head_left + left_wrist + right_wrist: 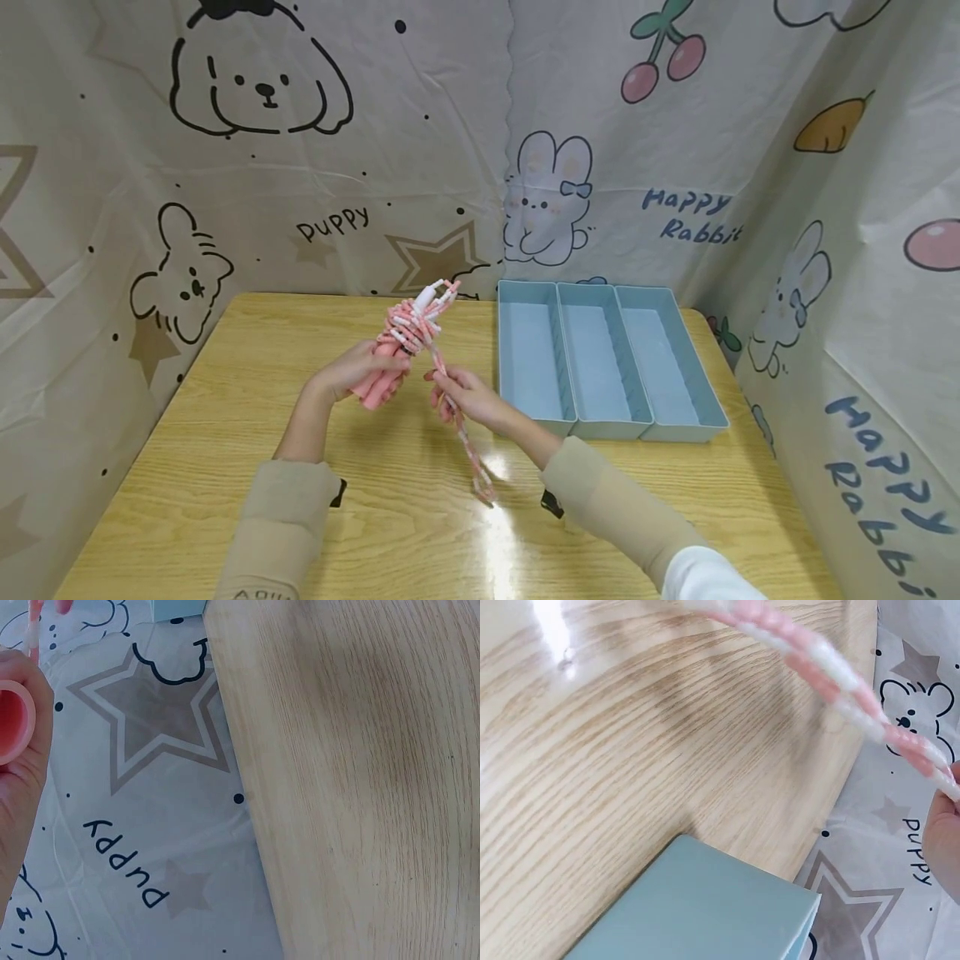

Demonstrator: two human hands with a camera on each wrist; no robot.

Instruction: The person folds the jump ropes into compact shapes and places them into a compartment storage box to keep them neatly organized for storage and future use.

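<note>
A beaded jump rope (411, 325) in pink and white is wound in a bundle around its pink handles (375, 389). My left hand (367, 367) grips the handles side by side, above the table; one handle's hollow round end (28, 724) shows at the left edge of the left wrist view. With thumb and fingers, my right hand (468, 393) holds the rope's doubled loose length, which dangles below it toward the table's front. In the right wrist view this beaded strand (832, 667) runs up to the thumb (943, 844) at the right edge.
A light-blue tray (633, 432) with three long compartments stands at the back right of the wooden table (247, 417), just beyond my right hand. Behind and beside the table hangs a printed cloth (442, 167) with cartoon animals.
</note>
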